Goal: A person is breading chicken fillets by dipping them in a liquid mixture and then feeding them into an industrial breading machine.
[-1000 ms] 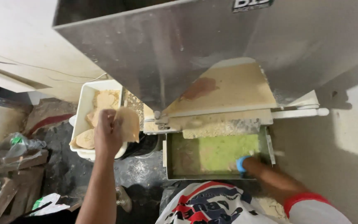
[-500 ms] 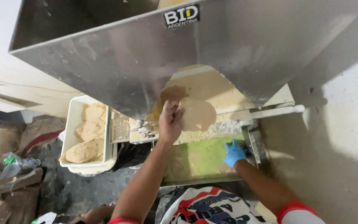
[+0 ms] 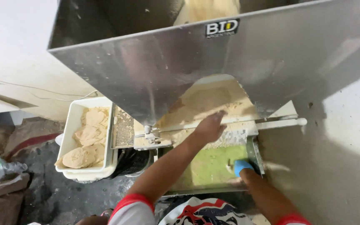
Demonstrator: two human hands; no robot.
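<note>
My left hand [image 3: 208, 128] reaches forward under the steel hopper [image 3: 196, 62], fingers spread flat on the pale dough [image 3: 213, 100] lying on the machine's sloped feed. It holds nothing that I can see. My right hand [image 3: 242, 166], in a blue glove, rests at the right end of the green-lined tray [image 3: 207, 166] below the rollers, fingers curled at the tray's edge. Whether the gloved hand grips anything is hidden.
A white plastic tub [image 3: 72, 125] with several lumps of dough [image 3: 84, 143] stands on the left. A perforated metal plate [image 3: 124, 128] sits beside it. A white bar [image 3: 280, 123] runs to the right. Dark dirty floor and crumpled bags [image 3: 1, 175] lie at left.
My left hand carried a flat piece of dough from the tub on the left to the machine's feed and now lies flat there. The gloved right hand stayed at the tray.
</note>
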